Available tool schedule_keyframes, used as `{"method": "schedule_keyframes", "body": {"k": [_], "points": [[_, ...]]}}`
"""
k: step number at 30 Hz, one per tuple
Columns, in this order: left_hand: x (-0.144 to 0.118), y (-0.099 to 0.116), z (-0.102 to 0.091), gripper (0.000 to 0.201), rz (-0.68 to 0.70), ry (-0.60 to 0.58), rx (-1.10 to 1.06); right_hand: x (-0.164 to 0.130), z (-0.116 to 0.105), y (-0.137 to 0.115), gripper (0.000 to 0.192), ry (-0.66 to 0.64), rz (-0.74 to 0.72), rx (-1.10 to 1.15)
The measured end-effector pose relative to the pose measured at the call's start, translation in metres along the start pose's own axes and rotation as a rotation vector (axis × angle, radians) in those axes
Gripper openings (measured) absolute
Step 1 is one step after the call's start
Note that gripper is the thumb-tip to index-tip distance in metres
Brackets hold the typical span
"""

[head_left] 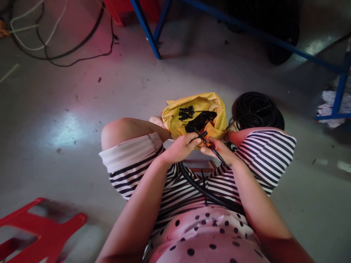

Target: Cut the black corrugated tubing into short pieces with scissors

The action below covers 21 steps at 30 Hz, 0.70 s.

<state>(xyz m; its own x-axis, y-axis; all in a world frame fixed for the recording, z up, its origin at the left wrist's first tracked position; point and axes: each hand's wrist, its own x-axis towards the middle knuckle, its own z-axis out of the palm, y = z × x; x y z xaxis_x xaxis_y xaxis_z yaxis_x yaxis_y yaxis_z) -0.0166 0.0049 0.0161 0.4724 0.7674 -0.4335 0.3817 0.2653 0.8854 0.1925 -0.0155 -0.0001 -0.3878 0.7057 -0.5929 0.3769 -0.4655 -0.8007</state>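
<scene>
My left hand (183, 147) is closed around a black corrugated tube (196, 187), which loops over the lap and rises behind the wrist. Close beside it, my right hand (222, 150) grips what looks like a pair of scissors (210, 146) with orange and black handles; the fingers partly cover them. The blades meet a short black tube end (203, 134) between the two hands. Just beyond the fingertips stands an open yellow bag (212, 100) with many short black tube pieces (186, 113) inside.
A coil of black tube (257, 109) lies on the floor right of the bag. A red plastic stool (41, 230) is at lower left. Blue metal frame legs (153, 40) and a red container (120, 11) stand ahead. Loose cables (76, 47) lie at upper left.
</scene>
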Motion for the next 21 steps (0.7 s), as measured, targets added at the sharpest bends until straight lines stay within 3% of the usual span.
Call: {"method": "schedule_keyframes", "body": {"k": [8, 14, 21], "points": [[0.001, -0.003, 0.0, 0.032, -0.019, -0.003, 0.008, 0.004, 0.001, 0.004, 0.053, 0.046, 0.035, -0.094], [-0.001, -0.003, 0.001, 0.036, -0.017, 0.023, -0.155, 0.009, 0.001, 0.007, 0.058, 0.114, 0.042, -0.076], [0.0, -0.003, 0.004, 0.035, -0.132, 0.033, -0.416, 0.011, 0.0, 0.003, 0.063, 0.199, 0.03, -0.118]]}}
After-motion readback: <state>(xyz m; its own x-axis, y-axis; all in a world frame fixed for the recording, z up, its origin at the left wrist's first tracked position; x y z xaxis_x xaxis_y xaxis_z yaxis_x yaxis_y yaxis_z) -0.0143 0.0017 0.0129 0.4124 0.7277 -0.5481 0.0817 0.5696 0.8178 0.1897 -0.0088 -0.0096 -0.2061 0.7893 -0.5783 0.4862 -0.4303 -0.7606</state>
